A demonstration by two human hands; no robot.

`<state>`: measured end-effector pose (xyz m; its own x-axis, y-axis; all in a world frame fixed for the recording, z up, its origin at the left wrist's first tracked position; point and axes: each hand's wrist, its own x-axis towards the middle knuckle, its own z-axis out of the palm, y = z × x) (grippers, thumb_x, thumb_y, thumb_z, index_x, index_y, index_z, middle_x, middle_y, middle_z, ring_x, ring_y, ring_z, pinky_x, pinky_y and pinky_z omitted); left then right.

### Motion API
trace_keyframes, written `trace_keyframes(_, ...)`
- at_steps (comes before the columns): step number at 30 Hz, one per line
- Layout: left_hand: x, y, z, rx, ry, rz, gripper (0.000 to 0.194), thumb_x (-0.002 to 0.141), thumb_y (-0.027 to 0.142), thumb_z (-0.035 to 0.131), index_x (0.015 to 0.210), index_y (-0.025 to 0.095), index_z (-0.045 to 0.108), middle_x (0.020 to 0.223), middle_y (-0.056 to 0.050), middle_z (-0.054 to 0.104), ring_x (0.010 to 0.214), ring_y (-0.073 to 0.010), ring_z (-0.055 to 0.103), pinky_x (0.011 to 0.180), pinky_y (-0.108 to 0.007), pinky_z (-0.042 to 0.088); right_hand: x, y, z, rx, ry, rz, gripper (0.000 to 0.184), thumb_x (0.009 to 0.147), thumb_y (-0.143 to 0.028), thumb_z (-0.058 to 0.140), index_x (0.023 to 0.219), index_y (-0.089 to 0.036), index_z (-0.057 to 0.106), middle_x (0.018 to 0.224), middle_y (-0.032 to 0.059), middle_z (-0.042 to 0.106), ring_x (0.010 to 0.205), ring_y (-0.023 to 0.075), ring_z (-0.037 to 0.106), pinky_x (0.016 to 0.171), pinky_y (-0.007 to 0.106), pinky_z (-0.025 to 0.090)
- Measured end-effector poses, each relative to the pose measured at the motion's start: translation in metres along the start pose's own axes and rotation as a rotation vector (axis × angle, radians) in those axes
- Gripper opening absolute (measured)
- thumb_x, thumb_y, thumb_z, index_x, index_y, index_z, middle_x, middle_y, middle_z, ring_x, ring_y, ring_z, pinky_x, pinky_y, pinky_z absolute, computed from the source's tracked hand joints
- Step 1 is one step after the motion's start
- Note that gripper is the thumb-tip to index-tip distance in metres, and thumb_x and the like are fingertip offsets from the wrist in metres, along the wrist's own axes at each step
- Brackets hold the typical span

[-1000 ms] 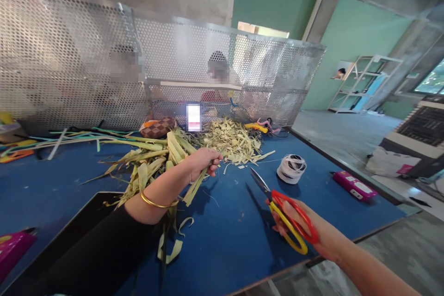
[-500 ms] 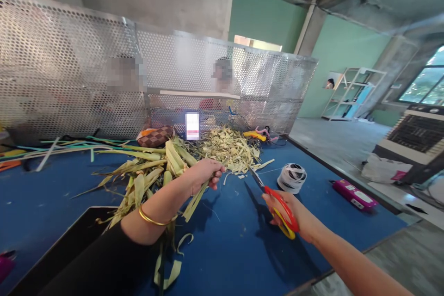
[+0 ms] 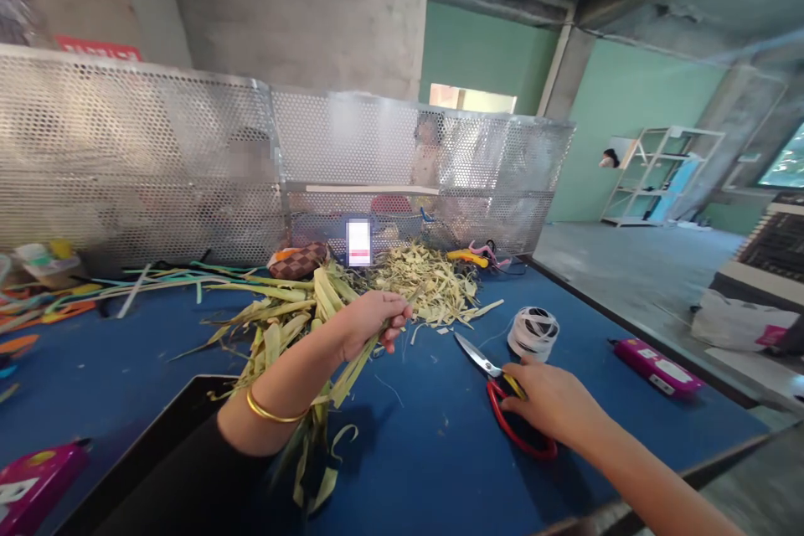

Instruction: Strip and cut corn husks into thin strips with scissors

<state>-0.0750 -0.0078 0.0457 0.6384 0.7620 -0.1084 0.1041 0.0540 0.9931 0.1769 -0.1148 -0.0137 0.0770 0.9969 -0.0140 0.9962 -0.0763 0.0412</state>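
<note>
My left hand [image 3: 375, 322], with fingers closed in a pinch, grips a strip of dried corn husk [image 3: 353, 375] over the table. One end of the strip hangs down below the fist, and a thin tip pokes out past the fingertips. To the right, low at the tabletop, my right hand [image 3: 553, 394] has its fingers on the yellow-and-red handles of a pair of scissors [image 3: 478, 355]. The blades look closed and point up and left. Just beyond that hand stands a spool of white thread [image 3: 533, 335]. A heap of husks [image 3: 286, 327] lies beside my left forearm.
Shredded husk [image 3: 430, 280] is piled at the back, near a bright phone screen [image 3: 358, 243] and a yellow tool [image 3: 466, 257]. A magenta device [image 3: 657, 367] lies right, another [image 3: 43, 481] front left. A black tray [image 3: 169, 427] sits left; a perforated panel [image 3: 352, 138] borders the back.
My right hand has lowered the scissors to the tabletop, and their handles have turned flatter. My left hand keeps its hold on the husk strip. The camera view has tilted up slightly.
</note>
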Motion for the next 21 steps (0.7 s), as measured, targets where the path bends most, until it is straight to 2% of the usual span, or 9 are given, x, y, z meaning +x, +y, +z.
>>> trace_keyframes(3, -0.009, 0.004, 0.008, -0.041, 0.033, 0.024, 0.013, 0.077, 0.025, 0.051, 0.066, 0.017, 0.048, 0.052, 0.008, 0.036, 0.039, -0.0047, 0.033, 0.042, -0.020, 0.039, 0.018, -0.008, -0.026, 0.222, 0.076, -0.168, 0.016, 0.079, -0.025, 0.057, 0.086, -0.021, 0.072, 0.093, 0.0104, 0.069, 0.085, 0.0259, 0.065, 0.072, 0.033, 0.045)
trace_keyframes(5, -0.014, 0.005, 0.015, -0.081, 0.064, 0.054, 0.014, 0.076, 0.026, 0.054, 0.067, 0.017, 0.048, 0.054, 0.008, 0.036, 0.040, -0.0044, 0.034, 0.043, -0.019, 0.040, 0.033, -0.024, -0.039, 0.629, 0.125, -0.322, 0.020, 0.082, -0.030, 0.056, 0.092, -0.023, 0.071, 0.097, 0.0072, 0.069, 0.088, 0.0221, 0.064, 0.079, 0.033, 0.045)
trace_keyframes(6, -0.016, 0.004, 0.019, -0.106, 0.077, 0.068, 0.015, 0.076, 0.027, 0.056, 0.068, 0.017, 0.049, 0.054, 0.008, 0.036, 0.040, -0.0044, 0.034, 0.043, -0.019, 0.040, 0.040, -0.035, -0.042, 0.840, 0.098, -0.354, 0.021, 0.080, -0.033, 0.058, 0.093, -0.023, 0.071, 0.098, 0.0062, 0.070, 0.089, 0.0216, 0.063, 0.079, 0.033, 0.046)
trace_keyframes(9, -0.020, -0.003, 0.028, -0.190, 0.094, 0.084, 0.020, 0.077, 0.033, 0.058, 0.070, 0.016, 0.050, 0.054, 0.008, 0.036, 0.041, -0.0044, 0.033, 0.043, -0.019, 0.040, 0.055, -0.065, -0.037, 1.329, -0.144, -0.395, 0.031, 0.069, -0.036, 0.070, 0.095, -0.021, 0.069, 0.088, 0.0040, 0.070, 0.069, 0.0164, 0.060, 0.066, 0.031, 0.047)
trace_keyframes(11, -0.020, -0.013, 0.030, -0.238, 0.097, 0.070, 0.022, 0.076, 0.035, 0.059, 0.069, 0.016, 0.050, 0.053, 0.008, 0.035, 0.041, -0.0044, 0.033, 0.042, -0.019, 0.041, 0.060, -0.079, -0.024, 1.510, -0.305, -0.421, 0.028, 0.065, -0.039, 0.074, 0.083, -0.018, 0.068, 0.077, 0.0020, 0.068, 0.059, 0.0123, 0.055, 0.060, 0.028, 0.045)
trace_keyframes(14, -0.019, -0.031, 0.029, -0.281, 0.123, 0.015, 0.024, 0.076, 0.036, 0.060, 0.069, 0.016, 0.051, 0.053, 0.008, 0.035, 0.040, -0.0043, 0.033, 0.041, -0.019, 0.040, 0.062, -0.084, -0.005, 1.656, -0.386, -0.359, 0.030, 0.062, -0.043, 0.075, 0.068, -0.017, 0.062, 0.059, -0.0031, 0.059, 0.050, 0.0094, 0.052, 0.054, 0.025, 0.043)
trace_keyframes(16, -0.016, -0.042, 0.027, -0.292, 0.152, -0.037, 0.024, 0.077, 0.037, 0.059, 0.070, 0.015, 0.051, 0.053, 0.008, 0.035, 0.040, -0.0042, 0.033, 0.041, -0.019, 0.040, 0.063, -0.082, 0.002, 1.690, -0.384, -0.297, 0.033, 0.062, -0.046, 0.074, 0.068, -0.017, 0.059, 0.058, -0.0041, 0.058, 0.047, 0.0090, 0.053, 0.052, 0.024, 0.043)
trace_keyframes(19, -0.011, -0.053, 0.026, -0.314, 0.193, -0.104, 0.021, 0.079, 0.035, 0.058, 0.073, 0.015, 0.053, 0.054, 0.008, 0.037, 0.039, -0.0037, 0.033, 0.040, -0.018, 0.040, 0.064, -0.077, 0.002, 1.658, -0.375, -0.249, 0.033, 0.066, -0.049, 0.069, 0.068, -0.018, 0.056, 0.056, -0.0049, 0.056, 0.046, 0.0098, 0.053, 0.050, 0.025, 0.043)
trace_keyframes(21, -0.008, -0.056, 0.026, -0.338, 0.224, -0.131, 0.019, 0.081, 0.032, 0.056, 0.075, 0.015, 0.054, 0.055, 0.007, 0.038, 0.039, -0.0035, 0.033, 0.040, -0.018, 0.041, 0.064, -0.074, -0.001, 1.590, -0.305, -0.256, 0.030, 0.071, -0.047, 0.063, 0.066, -0.019, 0.053, 0.048, -0.0071, 0.048, 0.045, 0.0094, 0.049, 0.050, 0.024, 0.040)
